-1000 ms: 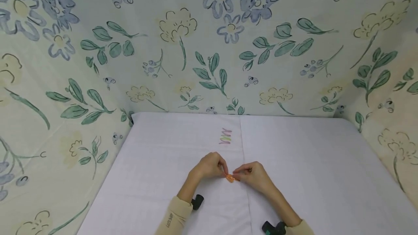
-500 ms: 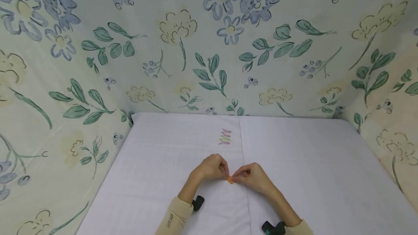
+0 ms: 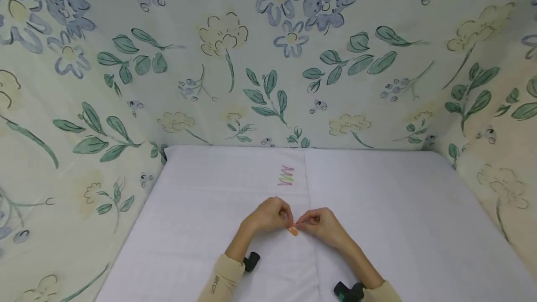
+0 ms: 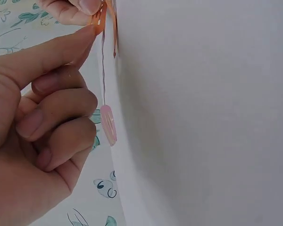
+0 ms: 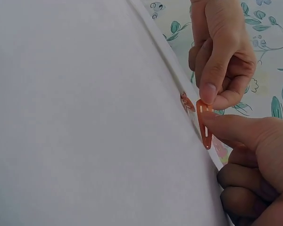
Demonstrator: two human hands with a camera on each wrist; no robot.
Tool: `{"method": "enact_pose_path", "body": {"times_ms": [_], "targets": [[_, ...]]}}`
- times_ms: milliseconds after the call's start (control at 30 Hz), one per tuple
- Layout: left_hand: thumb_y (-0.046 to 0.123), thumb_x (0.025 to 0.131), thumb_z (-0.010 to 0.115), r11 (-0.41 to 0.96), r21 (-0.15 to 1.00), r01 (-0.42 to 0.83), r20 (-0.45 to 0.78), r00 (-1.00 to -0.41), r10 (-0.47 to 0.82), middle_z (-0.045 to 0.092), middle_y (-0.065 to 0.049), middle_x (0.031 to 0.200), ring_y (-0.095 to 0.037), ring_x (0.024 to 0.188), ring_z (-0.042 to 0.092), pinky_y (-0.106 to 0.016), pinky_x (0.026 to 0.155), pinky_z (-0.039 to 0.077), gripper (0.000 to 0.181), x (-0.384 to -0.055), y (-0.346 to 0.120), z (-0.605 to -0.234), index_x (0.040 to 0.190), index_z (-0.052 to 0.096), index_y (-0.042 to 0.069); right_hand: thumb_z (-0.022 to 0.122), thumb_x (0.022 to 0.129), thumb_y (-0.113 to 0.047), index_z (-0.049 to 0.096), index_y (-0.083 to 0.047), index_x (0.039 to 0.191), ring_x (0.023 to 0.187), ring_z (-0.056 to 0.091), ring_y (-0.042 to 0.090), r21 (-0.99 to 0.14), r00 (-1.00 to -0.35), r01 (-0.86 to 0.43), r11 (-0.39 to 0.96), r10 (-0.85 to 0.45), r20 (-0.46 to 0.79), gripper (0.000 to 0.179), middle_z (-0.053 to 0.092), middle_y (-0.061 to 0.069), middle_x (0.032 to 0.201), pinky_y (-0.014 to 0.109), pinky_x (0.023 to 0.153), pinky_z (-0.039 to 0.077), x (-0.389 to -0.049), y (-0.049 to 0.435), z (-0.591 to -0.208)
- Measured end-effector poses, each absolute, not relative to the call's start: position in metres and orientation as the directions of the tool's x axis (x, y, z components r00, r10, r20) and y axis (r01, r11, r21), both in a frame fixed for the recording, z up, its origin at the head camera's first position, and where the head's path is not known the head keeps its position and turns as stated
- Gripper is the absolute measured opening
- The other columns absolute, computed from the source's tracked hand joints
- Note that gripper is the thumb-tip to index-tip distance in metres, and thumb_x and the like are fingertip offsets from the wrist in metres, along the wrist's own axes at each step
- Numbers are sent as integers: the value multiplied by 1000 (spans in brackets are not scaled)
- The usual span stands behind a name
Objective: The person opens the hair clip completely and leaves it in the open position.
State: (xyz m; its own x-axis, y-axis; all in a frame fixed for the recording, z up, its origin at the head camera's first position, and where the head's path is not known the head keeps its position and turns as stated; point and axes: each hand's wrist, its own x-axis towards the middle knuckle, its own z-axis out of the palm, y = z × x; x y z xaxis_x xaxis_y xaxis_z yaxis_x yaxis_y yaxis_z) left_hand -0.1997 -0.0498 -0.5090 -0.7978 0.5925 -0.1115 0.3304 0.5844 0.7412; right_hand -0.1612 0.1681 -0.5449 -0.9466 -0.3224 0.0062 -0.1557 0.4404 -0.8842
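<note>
Thumb and fingers of my left hand (image 3: 272, 213) pinch the wide end of an orange snap hair clip (image 5: 206, 132). My right hand (image 3: 325, 227) pinches the same clip lower along its body, thumb on top. In the left wrist view this clip (image 4: 99, 22) sits between the fingertips of both hands. Close beside it on the white cloth lies a second orange hair clip (image 5: 187, 102), also seen as a thin orange edge in the left wrist view. My fingers hide part of the held clip.
Farther back on the white-covered table (image 3: 377, 209), several pink, purple and green hair clips (image 3: 286, 175) are lined up in a column. A floral curtain (image 3: 235, 59) hangs behind the table and around its sides.
Both hands stay close together around the orange hair clip, their fingertips shifting slightly. The whole head view has drifted a little to the left.
</note>
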Motion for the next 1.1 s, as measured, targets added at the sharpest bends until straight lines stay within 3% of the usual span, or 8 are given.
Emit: {"method": "enact_pose_path", "body": {"times_ms": [367, 667, 900, 967, 1100], "targets": [[12, 89, 81, 416, 876, 244, -20, -844, 536, 47, 7, 59, -4, 55, 39, -18, 52, 31, 6, -205, -54, -501, 84, 79, 13, 83, 88, -24, 83, -14, 95, 49, 22, -1, -944, -973, -131, 304, -221, 65, 12, 34, -8, 53, 17, 48, 22, -162, 160, -539], [14, 89, 82, 285, 935, 213, 41, -860, 508, 48, 6, 60, -6, 55, 38, -19, 53, 32, 6, -209, -58, -503, 93, 78, 12, 85, 86, -17, 83, -13, 95, 52, 26, 0, -954, -981, -185, 237, -105, 164, 10, 34, -7, 55, 17, 49, 25, -165, 151, -535], [10, 86, 84, 316, 922, 223, 35, -862, 506, 46, 6, 60, -6, 56, 38, -20, 54, 33, 5, -211, -66, -502, 87, 79, 11, 84, 87, -14, 83, -5, 99, 56, 36, 0, -969, -987, -159, 190, -54, 151, 15, 59, -11, 66, 17, 50, 32, -166, 145, -537], [11, 87, 83, 336, 912, 235, 34, -861, 508, 45, 5, 61, -6, 56, 39, -19, 54, 32, 4, -211, -67, -501, 86, 79, 10, 84, 87, -16, 83, -5, 99, 57, 37, 0, -975, -991, -136, 177, -41, 130, 16, 59, -10, 68, 17, 52, 33, -166, 144, -537], [11, 87, 83, 387, 889, 246, 8, -852, 523, 45, 6, 58, -6, 55, 38, -19, 53, 31, 6, -210, -70, -499, 83, 79, 10, 85, 87, -20, 83, -10, 99, 54, 31, 1, -974, -993, -116, 195, -45, 110, 16, 45, -6, 60, 18, 50, 30, -167, 144, -536]]}}
